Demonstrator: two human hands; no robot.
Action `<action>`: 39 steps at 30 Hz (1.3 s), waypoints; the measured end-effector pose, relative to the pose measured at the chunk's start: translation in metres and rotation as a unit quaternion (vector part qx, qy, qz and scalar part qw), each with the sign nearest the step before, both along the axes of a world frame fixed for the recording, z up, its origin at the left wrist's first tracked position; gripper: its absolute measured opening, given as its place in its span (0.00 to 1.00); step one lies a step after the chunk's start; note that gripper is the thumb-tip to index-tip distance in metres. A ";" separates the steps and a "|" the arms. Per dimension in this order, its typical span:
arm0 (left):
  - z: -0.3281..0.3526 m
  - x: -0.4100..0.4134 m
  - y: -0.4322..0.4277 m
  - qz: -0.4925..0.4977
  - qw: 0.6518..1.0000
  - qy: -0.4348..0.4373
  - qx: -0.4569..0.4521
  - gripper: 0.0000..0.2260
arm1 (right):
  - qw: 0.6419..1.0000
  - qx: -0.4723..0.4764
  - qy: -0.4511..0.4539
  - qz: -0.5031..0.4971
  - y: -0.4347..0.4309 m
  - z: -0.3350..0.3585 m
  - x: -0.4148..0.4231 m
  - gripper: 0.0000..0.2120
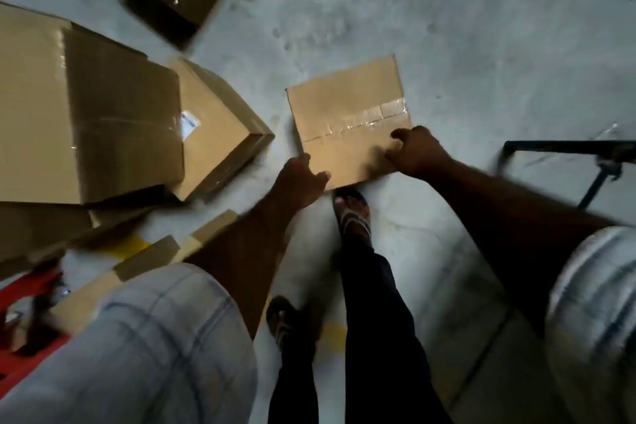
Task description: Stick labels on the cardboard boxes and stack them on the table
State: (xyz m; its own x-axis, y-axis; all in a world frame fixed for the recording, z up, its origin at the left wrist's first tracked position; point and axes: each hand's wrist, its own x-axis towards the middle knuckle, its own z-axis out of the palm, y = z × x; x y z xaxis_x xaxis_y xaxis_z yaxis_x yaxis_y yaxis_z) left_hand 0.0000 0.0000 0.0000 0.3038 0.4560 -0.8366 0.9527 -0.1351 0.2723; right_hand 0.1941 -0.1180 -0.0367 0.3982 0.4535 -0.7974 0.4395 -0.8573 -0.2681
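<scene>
1. the small flat brown cardboard box (344,113), sealed with clear tape, lies on the grey concrete floor (481,45).
2. the left hand (303,179) clasps the box's near-left corner; the right hand (414,151) curls over its near-right edge.
3. a good lift probably means hooking fingers under both sides and keeping it level.
4. left of the box, large brown cartons (86,107) crowd in; a sandalled foot (354,213) stands right at its near edge, so raise it clear.
</scene>
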 end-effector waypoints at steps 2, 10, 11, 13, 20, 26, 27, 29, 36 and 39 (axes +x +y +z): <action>-0.036 0.005 0.001 0.064 0.998 0.012 -0.005 0.34 | 1.000 -0.024 -0.008 -0.010 -0.003 -0.036 0.009 0.40; -0.129 0.012 -0.004 0.223 0.974 -0.019 -0.040 0.46 | 0.997 0.005 0.037 -0.060 -0.013 -0.121 0.001 0.53; -0.125 0.014 -0.005 0.226 0.973 -0.030 -0.027 0.47 | 0.998 0.002 0.031 -0.063 -0.015 -0.119 -0.002 0.51; -0.109 0.014 -0.001 0.203 0.978 -0.041 -0.025 0.48 | 0.999 -0.011 0.008 -0.051 -0.017 -0.102 -0.005 0.49; 0.021 0.033 0.059 0.133 0.984 -0.117 0.015 0.37 | 0.998 0.047 -0.028 0.012 0.008 0.024 0.022 0.38; 0.170 0.072 0.101 0.069 0.967 -0.210 0.124 0.27 | 0.985 0.148 -0.074 0.056 0.038 0.192 0.050 0.53; 0.194 0.074 0.101 0.062 0.961 -0.231 0.142 0.27 | 0.980 0.166 -0.092 0.062 0.036 0.219 0.050 0.52; 0.242 0.075 0.098 0.055 0.946 -0.275 0.161 0.28 | 0.970 0.199 -0.128 0.058 0.029 0.276 0.048 0.48; 0.420 0.032 0.057 0.029 0.880 -0.451 0.148 0.26 | 0.933 0.281 -0.208 -0.080 -0.041 0.490 0.000 0.43; 0.488 0.015 0.024 0.003 0.843 -0.514 0.156 0.26 | 0.916 0.285 -0.262 -0.108 -0.086 0.580 -0.033 0.38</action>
